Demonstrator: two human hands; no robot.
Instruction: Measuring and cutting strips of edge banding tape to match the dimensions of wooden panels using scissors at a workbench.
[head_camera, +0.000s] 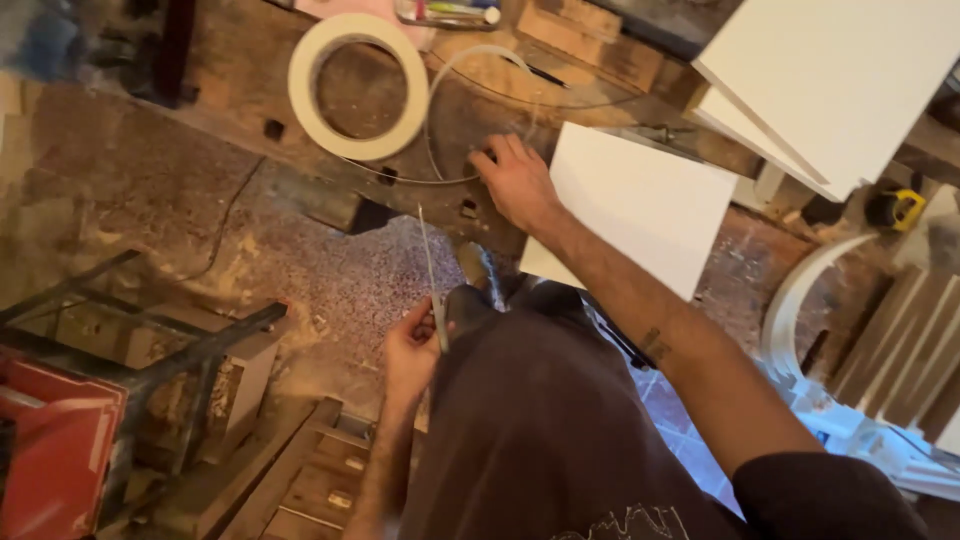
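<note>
The left hand (410, 352), low in the middle of the frame, pinches a thin pale strip (428, 262) between thumb and fingers; the strip rises almost straight up toward the edge of the worn wooden surface (230, 90). The right hand (515, 180), near the centre top, lies on that surface with fingers spread and pressing down by a loop of clear tubing (440, 110). Whether it pins the tubing itself I cannot tell.

The step in hand looks like feeding or measuring the strip against the bench edge. A further move would call for a steady pinch below and firm pressure above, so the limp strip does not buckle.

A large roll of pale tape (358, 85) lies flat at the upper middle. White boards (640, 205) rest just right of the right hand, more stacked in the upper right corner. A yellow tape measure (905, 208) sits at far right. Below is speckled floor (340, 290), with dark metal framing and a red object at lower left.
</note>
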